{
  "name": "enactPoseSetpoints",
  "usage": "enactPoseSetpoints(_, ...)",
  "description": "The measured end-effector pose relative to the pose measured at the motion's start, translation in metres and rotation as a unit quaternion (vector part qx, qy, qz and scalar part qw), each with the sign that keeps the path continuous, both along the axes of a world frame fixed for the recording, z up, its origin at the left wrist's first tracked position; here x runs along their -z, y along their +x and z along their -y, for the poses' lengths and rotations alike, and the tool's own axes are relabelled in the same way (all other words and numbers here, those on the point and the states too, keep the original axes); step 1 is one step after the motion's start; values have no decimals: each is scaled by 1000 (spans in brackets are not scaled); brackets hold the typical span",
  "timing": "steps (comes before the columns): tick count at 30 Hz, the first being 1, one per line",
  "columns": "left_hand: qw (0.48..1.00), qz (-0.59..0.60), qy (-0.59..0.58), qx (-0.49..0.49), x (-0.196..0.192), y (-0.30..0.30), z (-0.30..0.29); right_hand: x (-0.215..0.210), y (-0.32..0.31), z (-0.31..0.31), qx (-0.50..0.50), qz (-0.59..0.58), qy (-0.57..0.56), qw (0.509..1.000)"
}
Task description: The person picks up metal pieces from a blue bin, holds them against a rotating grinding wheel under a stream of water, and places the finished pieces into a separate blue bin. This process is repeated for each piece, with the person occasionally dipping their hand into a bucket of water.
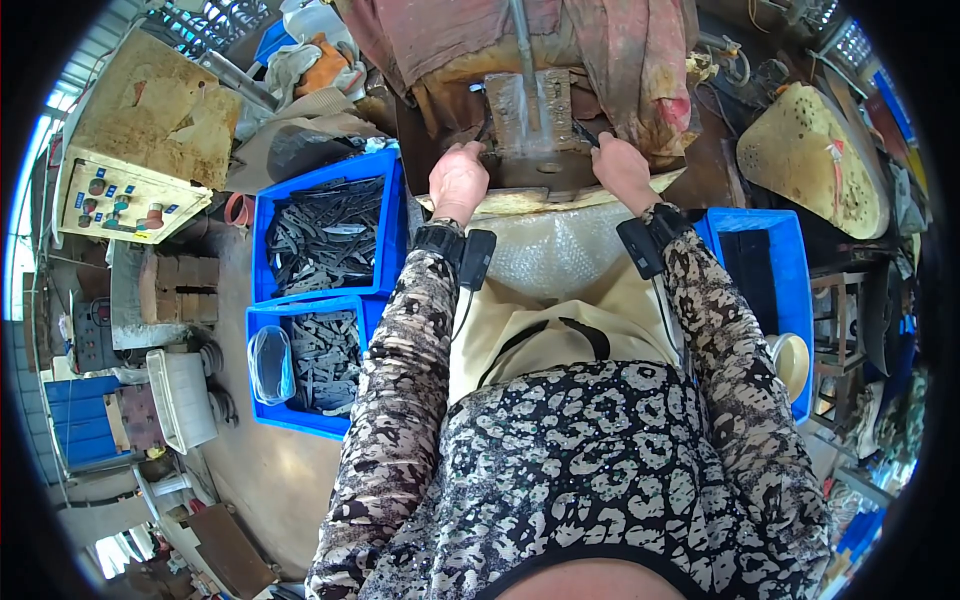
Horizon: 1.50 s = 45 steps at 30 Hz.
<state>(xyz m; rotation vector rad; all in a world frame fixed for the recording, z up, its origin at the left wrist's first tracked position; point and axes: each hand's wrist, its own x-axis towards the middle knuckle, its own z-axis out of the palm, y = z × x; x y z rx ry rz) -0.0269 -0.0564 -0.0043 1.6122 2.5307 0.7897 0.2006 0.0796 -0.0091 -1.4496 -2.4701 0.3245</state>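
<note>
My left hand (459, 182) is closed at the left front of a machine's work area, its fingertips beside a slim dark shape. Across from it, my right hand (622, 172) is also closed, next to another slim dark shape. What either hand grips is too small to make out. Between and beyond them stands a worn, wet-looking metal plate (507, 112), with a metal rod (524, 60) coming down in front of it. Below the hands runs a pale, worn ledge (550, 200), with bubble wrap (555, 250) hanging beneath it.
To the left, two blue bins (262, 240) hold many dark flat metal pieces (325, 235). A blue bin (800, 280) stands at my right, a pale round container (790, 362) at its edge. Stained cloth (450, 40) drapes the machine. A control box (130, 200) is far left.
</note>
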Motion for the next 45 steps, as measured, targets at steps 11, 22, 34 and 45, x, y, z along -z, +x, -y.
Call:
enactPoseSetpoints(11,1000,-8,15,-1,4,2,0,-89,-31,-52,32,-221,58,973)
enactPoseSetpoints(22,999,-32,31,12,4,6,1,-191,-125,-56,-37,-197,202,959)
enactPoseSetpoints(34,1000,-25,-9,11,-6,9,4,-187,-139,-61,-70,-147,195,967)
enactPoseSetpoints(45,999,-16,29,12,-10,17,9,-186,-131,-61,-75,-120,210,967)
